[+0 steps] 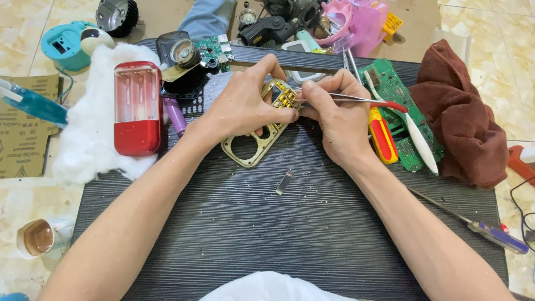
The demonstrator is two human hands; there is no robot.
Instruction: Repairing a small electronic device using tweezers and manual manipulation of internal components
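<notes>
frame [262, 139], a beige oval piece with cut-outs, lies mid-worktop [278, 223], pinched closed in the left hand [245, 106]. right hand [334, 120] at 3 o'clock grips tweezers [356, 100] shut, tips on its yellow parts. red case [137, 108] at 9 o'clock; brown sandpaper sheet [25, 131] far left.

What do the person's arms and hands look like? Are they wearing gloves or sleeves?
No gloves and no sleeves. The left hand and right hand are bare, and both forearms are bare too. No rings, watch or bracelets show. Something white shows at the bottom edge.
</notes>
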